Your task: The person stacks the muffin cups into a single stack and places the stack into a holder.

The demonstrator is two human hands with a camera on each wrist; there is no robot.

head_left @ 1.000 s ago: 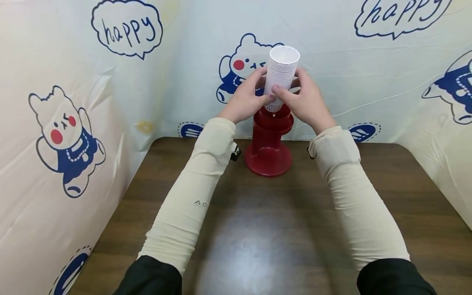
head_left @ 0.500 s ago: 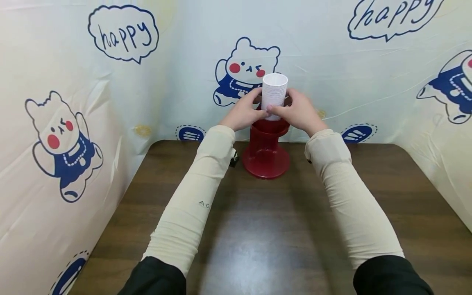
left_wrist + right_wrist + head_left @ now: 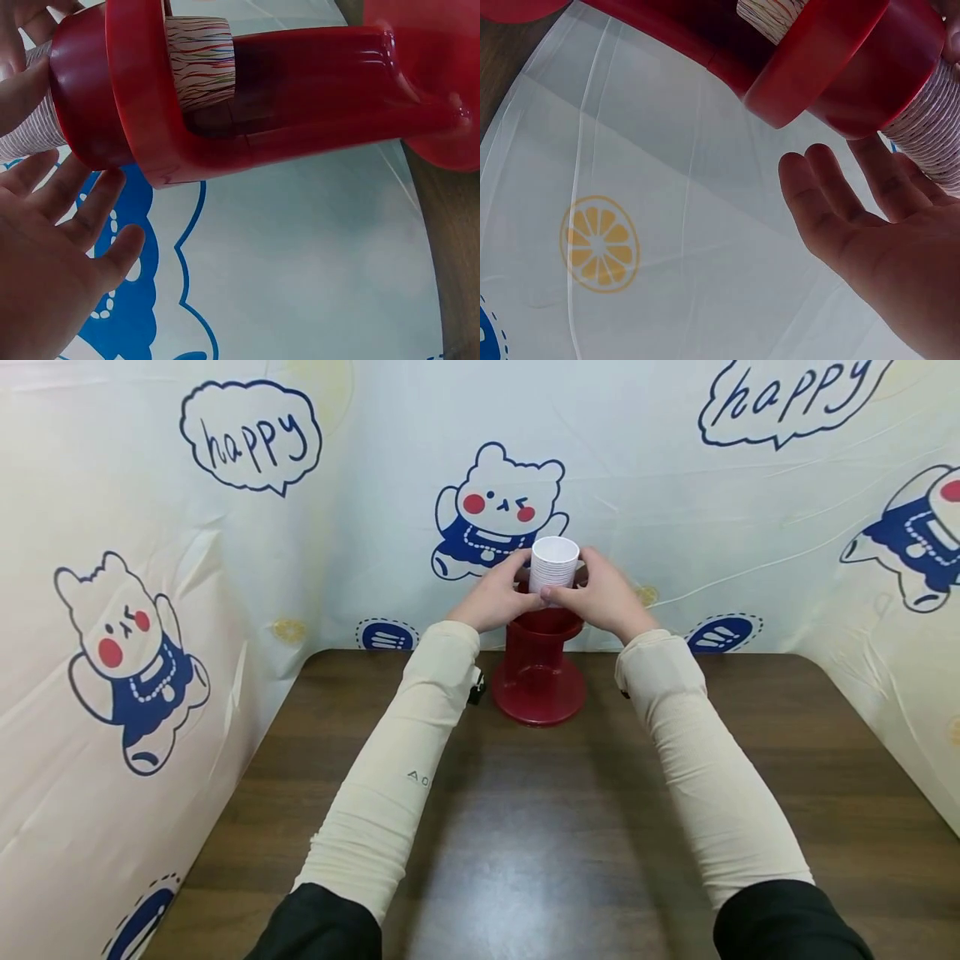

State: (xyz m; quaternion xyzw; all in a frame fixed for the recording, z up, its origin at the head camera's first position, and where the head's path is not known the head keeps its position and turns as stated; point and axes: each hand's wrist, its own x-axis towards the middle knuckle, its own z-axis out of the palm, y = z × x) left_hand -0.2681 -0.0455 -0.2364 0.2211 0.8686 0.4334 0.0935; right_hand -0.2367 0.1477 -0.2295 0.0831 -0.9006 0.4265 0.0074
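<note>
A tall stack of white paper cups (image 3: 553,564) stands upright in the top of a red cup dispenser (image 3: 538,681). My left hand (image 3: 495,596) holds the stack from the left, its thumb at the front. From the other side my right hand (image 3: 603,597) holds it too, both thumbs close together. Below the dispenser's collar (image 3: 142,90), the left wrist view shows the lowest cup (image 3: 202,64) with coloured wavy lines poking out. In the right wrist view, several right-hand fingers (image 3: 829,195) extend beside the red collar.
The dispenser's round base rests near the back edge of a brown wooden table (image 3: 517,827). Behind and beside the table hangs a pale sheet (image 3: 375,527) printed with cartoon bears and "happy" bubbles.
Both hands have come down with the cup stack, which has sunk deeper into the dispenser; less of it shows above the rim. The head view has shifted slightly.
</note>
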